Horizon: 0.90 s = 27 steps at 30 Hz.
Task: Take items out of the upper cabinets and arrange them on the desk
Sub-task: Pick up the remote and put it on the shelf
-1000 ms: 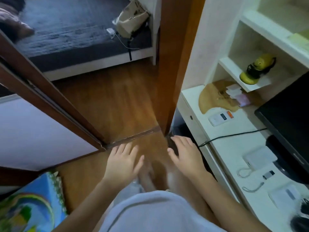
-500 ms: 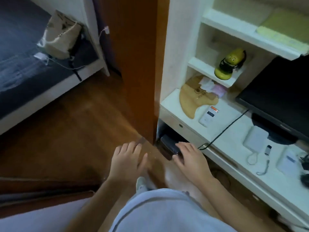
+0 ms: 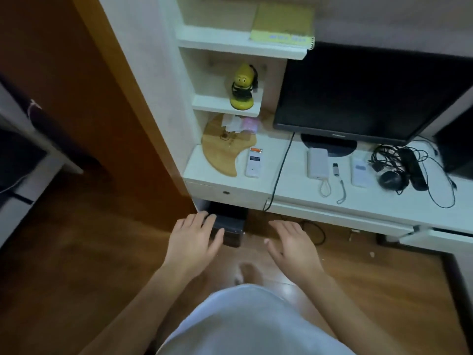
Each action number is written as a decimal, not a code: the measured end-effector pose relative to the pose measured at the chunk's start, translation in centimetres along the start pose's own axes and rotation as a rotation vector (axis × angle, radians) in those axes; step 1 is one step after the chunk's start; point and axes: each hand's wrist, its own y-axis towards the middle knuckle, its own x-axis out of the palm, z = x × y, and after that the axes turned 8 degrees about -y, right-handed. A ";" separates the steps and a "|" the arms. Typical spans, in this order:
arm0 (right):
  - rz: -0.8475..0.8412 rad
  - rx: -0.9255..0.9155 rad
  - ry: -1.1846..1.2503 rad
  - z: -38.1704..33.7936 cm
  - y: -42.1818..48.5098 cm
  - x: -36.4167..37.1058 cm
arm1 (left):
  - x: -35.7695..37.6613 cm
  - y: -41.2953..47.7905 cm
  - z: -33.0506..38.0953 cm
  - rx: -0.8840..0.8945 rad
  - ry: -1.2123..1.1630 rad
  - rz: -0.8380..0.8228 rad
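Your head camera looks down on the white desk (image 3: 294,193), which runs across the right half of the view just ahead of your hands. Your left hand (image 3: 193,242) hangs palm down over the wooden floor (image 3: 89,252), fingers straight and slightly spread, holding nothing. Its fingertips overlap a black box (image 3: 235,226) under the desk's left end, and whether they touch it cannot be told. Your right hand (image 3: 294,245) is beside it and apart from it, also palm down with fingers straight and a little apart, thumb out to the side, and empty. At the desk's left end lies a wooden board (image 3: 225,149) with a white remote (image 3: 254,162) just beside it. A black cable (image 3: 280,170) drops over the front edge. Further right, in front of the dark monitor (image 3: 371,93), lie a white power bank (image 3: 318,163), a small USB stick (image 3: 335,169), a second white device (image 3: 359,172) and black headphones (image 3: 391,179) in a tangle of cords. Above the board, a small shelf (image 3: 220,105) carries a yellow toy figure (image 3: 243,88) standing upright, and the shelf above that (image 3: 230,43) holds a yellow-green notebook (image 3: 282,24) lying flat.
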 end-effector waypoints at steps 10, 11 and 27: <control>0.147 -0.096 0.152 -1.3 2.4 -9.6 | -7.2 0.6 3.8 0.030 -0.068 0.118; 0.178 -0.110 0.170 -1.7 2.8 -11.2 | -8.4 0.9 4.3 0.023 -0.094 0.146; 0.722 -0.454 0.503 -9.5 7.0 -43.5 | -37.6 6.6 12.0 0.293 -0.290 0.729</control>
